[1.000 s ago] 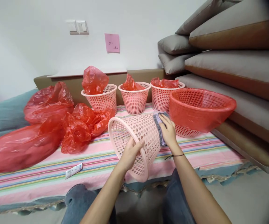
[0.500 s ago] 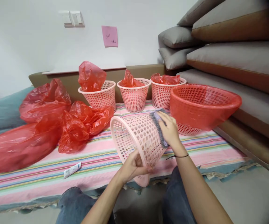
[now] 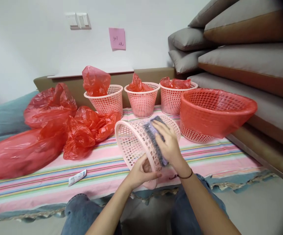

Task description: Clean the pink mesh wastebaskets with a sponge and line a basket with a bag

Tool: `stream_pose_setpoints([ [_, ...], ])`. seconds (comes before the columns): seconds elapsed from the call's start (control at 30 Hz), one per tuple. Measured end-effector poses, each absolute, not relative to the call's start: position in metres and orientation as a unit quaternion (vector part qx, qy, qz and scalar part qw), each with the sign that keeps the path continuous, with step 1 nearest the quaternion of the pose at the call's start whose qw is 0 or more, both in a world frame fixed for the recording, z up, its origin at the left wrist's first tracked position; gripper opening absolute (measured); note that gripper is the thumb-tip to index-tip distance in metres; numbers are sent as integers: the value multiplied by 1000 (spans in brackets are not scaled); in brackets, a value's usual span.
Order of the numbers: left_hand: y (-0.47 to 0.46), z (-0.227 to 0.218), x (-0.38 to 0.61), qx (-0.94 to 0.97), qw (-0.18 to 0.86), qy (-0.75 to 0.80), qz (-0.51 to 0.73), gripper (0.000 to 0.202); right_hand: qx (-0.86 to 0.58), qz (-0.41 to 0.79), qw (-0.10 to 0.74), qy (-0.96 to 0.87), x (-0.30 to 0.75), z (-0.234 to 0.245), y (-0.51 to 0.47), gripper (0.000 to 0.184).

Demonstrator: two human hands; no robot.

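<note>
A pink perforated plastic basket (image 3: 134, 137) lies tipped on its side on the striped cloth, its mouth facing left and toward me. My left hand (image 3: 142, 173) grips the rim at the near side, thumb outside. My right hand (image 3: 167, 140) presses a dark grey and purple cloth (image 3: 153, 138) against the basket's outer wall, close to the rim. Part of the cloth is hidden under my fingers. Just right of my right hand stands another basket (image 3: 196, 133), with a red plastic bag (image 3: 212, 122) stretched over its rim.
Three upright pink baskets (image 3: 142, 104) with red bags inside stand at the back. Loose red plastic bags (image 3: 41, 140) are heaped at left. A small white packet (image 3: 77, 178) lies on the striped cloth (image 3: 102, 166). Stacked grey and brown cushions (image 3: 249, 65) rise at right.
My right hand has slid the cloth left along the basket's wall, from near its base to near its rim. My left hand keeps its grip.
</note>
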State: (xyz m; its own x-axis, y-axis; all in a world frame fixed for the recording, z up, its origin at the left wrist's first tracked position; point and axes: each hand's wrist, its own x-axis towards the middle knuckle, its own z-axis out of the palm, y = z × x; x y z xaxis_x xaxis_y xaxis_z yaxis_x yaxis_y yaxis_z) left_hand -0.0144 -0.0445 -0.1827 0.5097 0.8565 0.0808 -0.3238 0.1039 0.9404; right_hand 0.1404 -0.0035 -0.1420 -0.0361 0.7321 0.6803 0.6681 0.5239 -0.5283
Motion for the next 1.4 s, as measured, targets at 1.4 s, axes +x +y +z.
stream_pose_setpoints([
  [1.4, -55, -199, -30, 683, 600, 285, 304, 76, -499, 26, 535, -681, 160, -161, 7, 39],
])
